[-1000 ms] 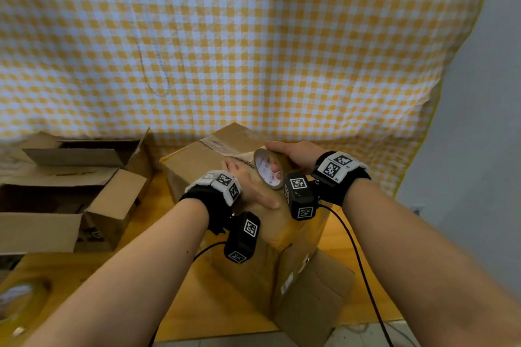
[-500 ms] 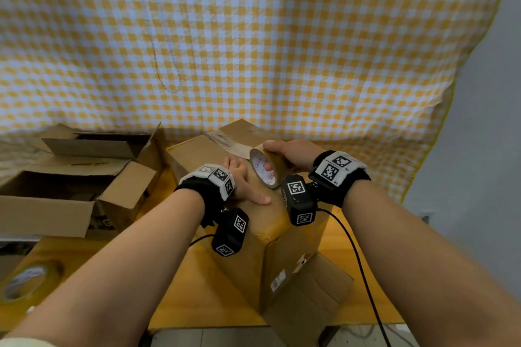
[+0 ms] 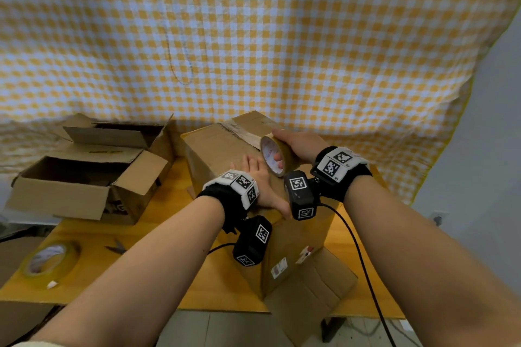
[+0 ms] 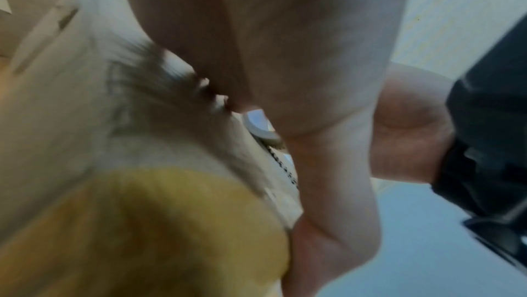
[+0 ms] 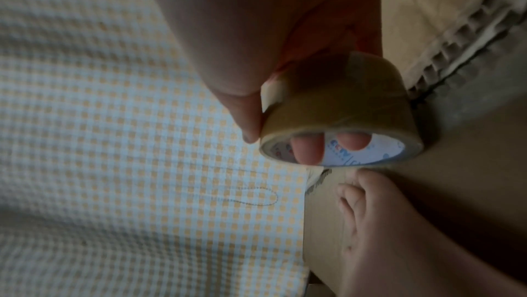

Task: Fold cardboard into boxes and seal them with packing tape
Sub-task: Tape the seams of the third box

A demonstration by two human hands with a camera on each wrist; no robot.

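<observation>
Since a second ago, both hands have slid farther along the brown cardboard box (image 3: 225, 149) at frame centre. Only the right wrist view shows two fingertips (image 5: 308, 148) hooked inside the tan packing tape roll (image 3: 277, 153); the right hand (image 3: 298, 144) grasps it on the box top. Beside it, the left hand (image 3: 260, 180) lies flat, fingers straight, pressing the lid.
</observation>
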